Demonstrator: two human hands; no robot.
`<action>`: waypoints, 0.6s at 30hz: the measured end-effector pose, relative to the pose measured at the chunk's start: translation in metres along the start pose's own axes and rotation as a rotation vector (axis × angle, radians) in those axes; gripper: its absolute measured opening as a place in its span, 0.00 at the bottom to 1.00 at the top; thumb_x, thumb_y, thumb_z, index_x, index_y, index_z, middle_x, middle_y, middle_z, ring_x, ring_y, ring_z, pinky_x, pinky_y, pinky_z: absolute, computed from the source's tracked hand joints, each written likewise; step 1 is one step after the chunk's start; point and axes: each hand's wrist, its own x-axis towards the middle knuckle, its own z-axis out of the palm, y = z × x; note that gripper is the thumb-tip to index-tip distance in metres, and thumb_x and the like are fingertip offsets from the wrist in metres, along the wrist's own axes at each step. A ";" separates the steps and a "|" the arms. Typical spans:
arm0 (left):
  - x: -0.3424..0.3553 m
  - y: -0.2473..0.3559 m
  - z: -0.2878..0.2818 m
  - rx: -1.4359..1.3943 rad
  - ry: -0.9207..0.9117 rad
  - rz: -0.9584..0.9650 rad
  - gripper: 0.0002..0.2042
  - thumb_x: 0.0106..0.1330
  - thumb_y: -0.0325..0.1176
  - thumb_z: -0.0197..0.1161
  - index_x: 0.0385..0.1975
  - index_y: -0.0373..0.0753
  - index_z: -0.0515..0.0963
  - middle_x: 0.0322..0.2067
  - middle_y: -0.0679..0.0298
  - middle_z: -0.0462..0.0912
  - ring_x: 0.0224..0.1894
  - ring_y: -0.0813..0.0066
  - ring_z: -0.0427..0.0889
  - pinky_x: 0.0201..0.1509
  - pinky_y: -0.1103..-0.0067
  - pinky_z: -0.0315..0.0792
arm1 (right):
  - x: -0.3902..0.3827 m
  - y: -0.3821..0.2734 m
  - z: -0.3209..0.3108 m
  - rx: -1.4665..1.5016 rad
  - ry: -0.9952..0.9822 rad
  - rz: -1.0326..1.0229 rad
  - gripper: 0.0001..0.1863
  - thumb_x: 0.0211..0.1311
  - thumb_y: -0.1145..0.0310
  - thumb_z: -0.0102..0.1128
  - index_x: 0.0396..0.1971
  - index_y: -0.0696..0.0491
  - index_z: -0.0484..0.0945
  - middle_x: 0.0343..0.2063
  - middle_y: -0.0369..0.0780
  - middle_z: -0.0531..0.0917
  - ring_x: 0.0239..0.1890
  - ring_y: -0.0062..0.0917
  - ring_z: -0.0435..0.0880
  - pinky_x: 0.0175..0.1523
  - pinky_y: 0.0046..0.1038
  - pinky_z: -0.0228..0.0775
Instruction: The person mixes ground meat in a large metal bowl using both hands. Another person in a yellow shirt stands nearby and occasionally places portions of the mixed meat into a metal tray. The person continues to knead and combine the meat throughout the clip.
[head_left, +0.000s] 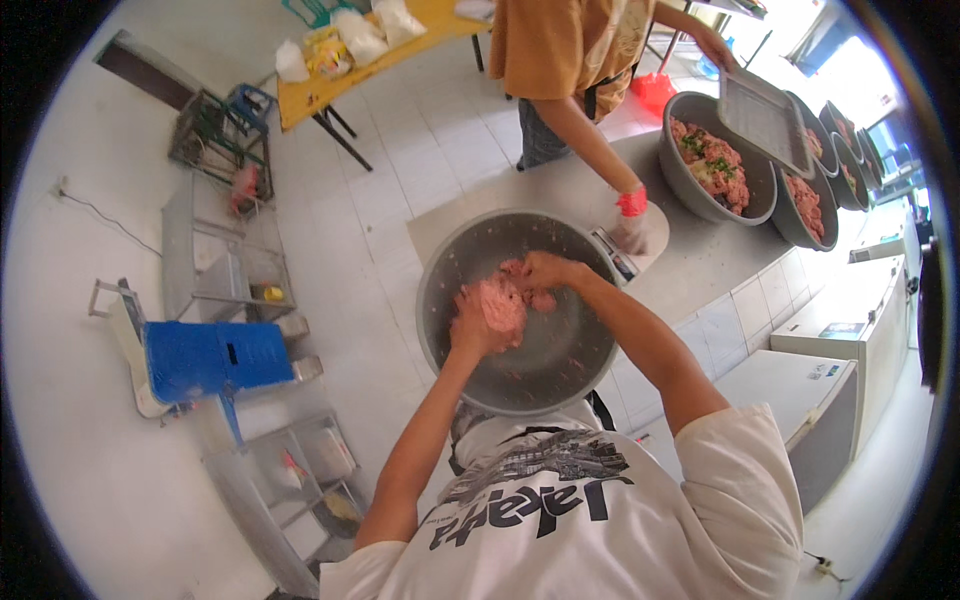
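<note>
A large round grey basin [575,365] sits in front of my body, both hands inside it. My left hand [476,328] is closed around a big lump of pink minced meat [497,303]. On the other side of that lump, my right hand [547,272] has its fingers bent together on a smaller portion of the mince. Just below those fingers is a little piece of meat [543,301]. Scraps of meat stick to the basin's walls.
Across the metal table [700,262], a co-worker's hand [631,236] with a red wrist band rests at a scale [655,240]. Their other hand holds a grey tray [765,118] over a basin of meat and greens [712,165]. White chest freezers [790,385] stand at right.
</note>
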 end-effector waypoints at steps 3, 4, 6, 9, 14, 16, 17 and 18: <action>0.001 -0.007 0.001 -0.025 0.011 0.050 0.67 0.36 0.58 0.83 0.75 0.40 0.47 0.73 0.38 0.50 0.74 0.38 0.57 0.69 0.54 0.69 | -0.006 -0.012 0.001 -0.119 0.058 0.159 0.20 0.59 0.53 0.68 0.29 0.59 0.88 0.19 0.40 0.86 0.22 0.21 0.84 0.32 0.32 0.79; 0.003 -0.008 0.002 -0.012 0.029 0.061 0.67 0.36 0.59 0.83 0.75 0.40 0.47 0.73 0.39 0.51 0.73 0.38 0.58 0.68 0.53 0.68 | -0.007 -0.016 -0.001 -0.169 0.097 0.109 0.19 0.59 0.54 0.69 0.30 0.59 0.88 0.21 0.40 0.87 0.24 0.23 0.85 0.33 0.33 0.79; 0.006 -0.010 0.006 -0.021 0.064 0.068 0.66 0.36 0.60 0.82 0.75 0.40 0.48 0.74 0.40 0.51 0.73 0.37 0.58 0.68 0.51 0.68 | -0.012 -0.024 0.011 -0.319 0.197 0.091 0.18 0.58 0.55 0.69 0.33 0.57 0.89 0.25 0.41 0.88 0.29 0.27 0.88 0.37 0.35 0.81; 0.006 -0.005 0.018 -0.025 0.100 0.035 0.65 0.36 0.58 0.82 0.74 0.42 0.49 0.74 0.40 0.50 0.72 0.37 0.58 0.67 0.49 0.67 | -0.010 -0.038 0.045 -0.878 0.389 -0.152 0.14 0.59 0.60 0.66 0.37 0.54 0.88 0.34 0.43 0.90 0.36 0.32 0.91 0.42 0.38 0.82; 0.000 0.011 0.038 0.196 0.267 0.139 0.64 0.32 0.49 0.84 0.74 0.44 0.51 0.72 0.43 0.53 0.73 0.40 0.58 0.69 0.52 0.63 | -0.012 -0.063 0.080 -1.117 0.315 0.126 0.14 0.63 0.62 0.59 0.42 0.53 0.86 0.40 0.45 0.89 0.41 0.36 0.91 0.45 0.40 0.82; -0.002 0.011 0.039 0.056 0.264 0.087 0.63 0.35 0.54 0.82 0.74 0.46 0.51 0.69 0.45 0.59 0.71 0.41 0.57 0.69 0.49 0.61 | -0.013 -0.067 0.078 -1.111 0.293 0.176 0.15 0.63 0.60 0.59 0.42 0.53 0.86 0.43 0.45 0.88 0.44 0.37 0.89 0.47 0.39 0.81; -0.002 0.010 0.038 -0.038 0.262 0.055 0.62 0.36 0.57 0.81 0.74 0.47 0.52 0.67 0.46 0.61 0.71 0.41 0.57 0.68 0.47 0.60 | -0.013 -0.065 0.071 -1.070 0.268 0.221 0.16 0.63 0.59 0.60 0.43 0.53 0.86 0.47 0.44 0.87 0.47 0.38 0.88 0.50 0.39 0.81; -0.003 0.010 0.038 0.016 0.241 0.084 0.61 0.37 0.56 0.81 0.74 0.48 0.52 0.67 0.46 0.61 0.71 0.41 0.57 0.68 0.48 0.60 | -0.012 -0.062 0.066 -1.002 0.206 0.218 0.17 0.62 0.58 0.61 0.44 0.52 0.86 0.50 0.44 0.86 0.50 0.39 0.87 0.52 0.39 0.80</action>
